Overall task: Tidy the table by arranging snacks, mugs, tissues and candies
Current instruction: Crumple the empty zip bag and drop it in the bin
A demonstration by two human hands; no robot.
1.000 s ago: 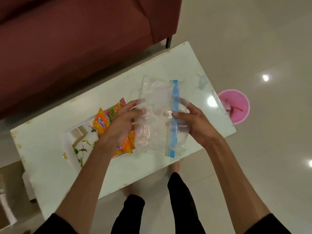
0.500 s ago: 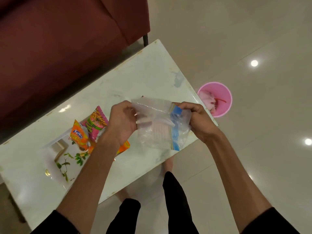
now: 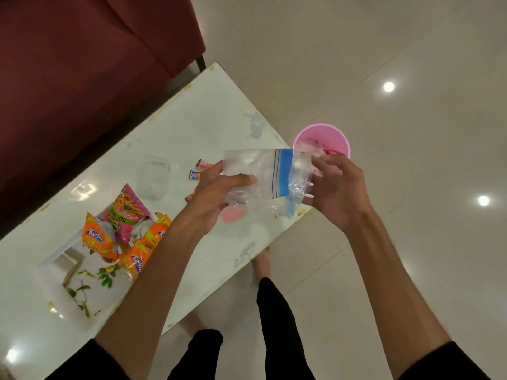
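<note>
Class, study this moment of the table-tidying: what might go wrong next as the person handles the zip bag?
1. Both hands, left hand and right hand, hold the clear zip bag over the table's corner; anything slipping out may fall to the floor or into the pink bin.
2. The left arm hangs over the snack packets and might knock them.

A dark red sofa [image 3: 82, 86] on a black leg [image 3: 201, 63] stands beside a white glossy table [image 3: 197, 124], on a pale tiled floor [image 3: 356, 50] showing three round light reflections [image 3: 388, 86].
</note>
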